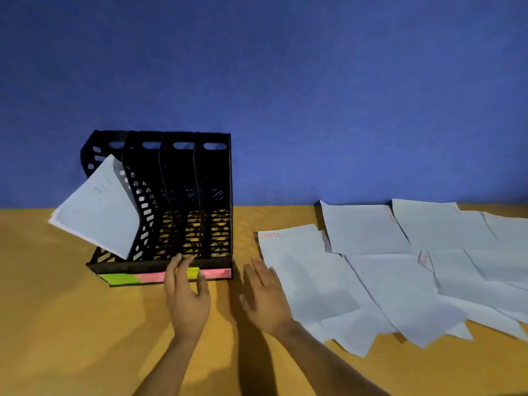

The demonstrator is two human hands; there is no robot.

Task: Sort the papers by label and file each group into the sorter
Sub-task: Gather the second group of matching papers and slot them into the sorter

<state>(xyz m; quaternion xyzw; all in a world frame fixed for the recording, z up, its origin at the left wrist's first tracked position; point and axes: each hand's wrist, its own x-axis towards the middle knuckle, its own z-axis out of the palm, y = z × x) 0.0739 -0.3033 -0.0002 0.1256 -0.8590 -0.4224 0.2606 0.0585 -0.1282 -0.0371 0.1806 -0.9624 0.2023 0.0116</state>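
Note:
A black slotted file sorter (183,195) stands on the table at the left, with green, pink and yellow labels (160,277) along its front lip. A bundle of white papers (97,207) leans tilted out of its leftmost slot. The other slots look empty. Several loose white sheets (400,275) lie spread over the right side of the table; the nearest one (300,270) reads "SPORTS" in red. My left hand (185,295) hovers at the sorter's front lip, fingers relaxed, holding nothing. My right hand (264,295) is open and flat beside the SPORTS sheet's left edge.
The table is a yellow-brown surface (71,324) against a blue wall (285,81). Bare tabletop lies in front of the sorter and at the near left. The sheets overlap one another out to the right edge of view.

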